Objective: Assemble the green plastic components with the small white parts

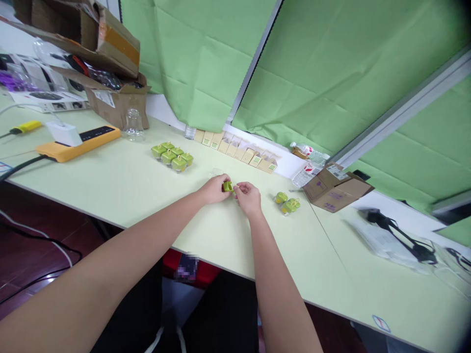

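My left hand [214,189] grips a small green plastic lid [227,186] above the table, its hollow side partly showing. Close against it, my right hand [248,197] has its thumb and fingertips pinched together at the lid's right side; what lies between them is too small to make out. A clear plastic cup [217,172] stands just behind my left hand, partly hidden. To the left sits a group of several green-lidded clear containers [172,157]. A smaller group of green-lidded containers [287,203] is to the right of my right hand.
Small cardboard boxes [239,148] line the table's back edge. An orange power strip [84,142], a clear bottle [133,125] and large cartons [114,100] stand left. Plastic bottles [309,164], a brown carton [333,189] and a black strap [401,235] lie right.
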`<state>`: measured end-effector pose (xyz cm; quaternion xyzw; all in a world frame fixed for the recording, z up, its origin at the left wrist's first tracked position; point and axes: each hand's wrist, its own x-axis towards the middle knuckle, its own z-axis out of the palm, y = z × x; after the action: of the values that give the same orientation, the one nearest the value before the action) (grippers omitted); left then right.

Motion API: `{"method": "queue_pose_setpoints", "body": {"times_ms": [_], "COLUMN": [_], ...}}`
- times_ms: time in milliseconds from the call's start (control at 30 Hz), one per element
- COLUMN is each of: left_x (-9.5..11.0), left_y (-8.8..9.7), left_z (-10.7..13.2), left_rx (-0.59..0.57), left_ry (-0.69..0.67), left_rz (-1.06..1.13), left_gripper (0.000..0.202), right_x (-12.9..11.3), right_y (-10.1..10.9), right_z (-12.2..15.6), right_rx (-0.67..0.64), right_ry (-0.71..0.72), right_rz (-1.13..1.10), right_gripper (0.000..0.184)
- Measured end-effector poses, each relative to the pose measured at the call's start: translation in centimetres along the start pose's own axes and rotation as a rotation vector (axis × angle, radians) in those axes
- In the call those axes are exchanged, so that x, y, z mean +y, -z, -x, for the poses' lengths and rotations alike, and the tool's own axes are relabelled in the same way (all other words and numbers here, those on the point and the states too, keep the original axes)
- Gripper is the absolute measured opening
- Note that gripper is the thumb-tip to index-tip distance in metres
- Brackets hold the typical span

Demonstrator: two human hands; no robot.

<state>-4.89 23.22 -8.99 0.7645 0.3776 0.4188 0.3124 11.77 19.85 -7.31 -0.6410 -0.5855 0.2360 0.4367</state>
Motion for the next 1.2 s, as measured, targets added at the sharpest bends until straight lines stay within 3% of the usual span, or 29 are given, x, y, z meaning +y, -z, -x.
{"method": "queue_pose_setpoints", "body": {"times_ms": [1033,1200], "left_x": [-0.30,-0.42], "left_y": [-0.09,-0.19], "left_z": [-0.04,-0.14], "left_rx": [0.001,0.001], "left_ry": [-0.016,-0.018], "left_rz": [-0.018,-0.017], "left_gripper": [0.031,0.039], "right_x": [-0.16,-0.12], "right_y": [0.01,0.06], "right_z": [0.17,0.19], "right_rx": [-0.001,0.006], "right_ry": [0.002,0.032], "right_rz": [-0.006,-0.011], "right_gripper": [0.024,0.023]}}
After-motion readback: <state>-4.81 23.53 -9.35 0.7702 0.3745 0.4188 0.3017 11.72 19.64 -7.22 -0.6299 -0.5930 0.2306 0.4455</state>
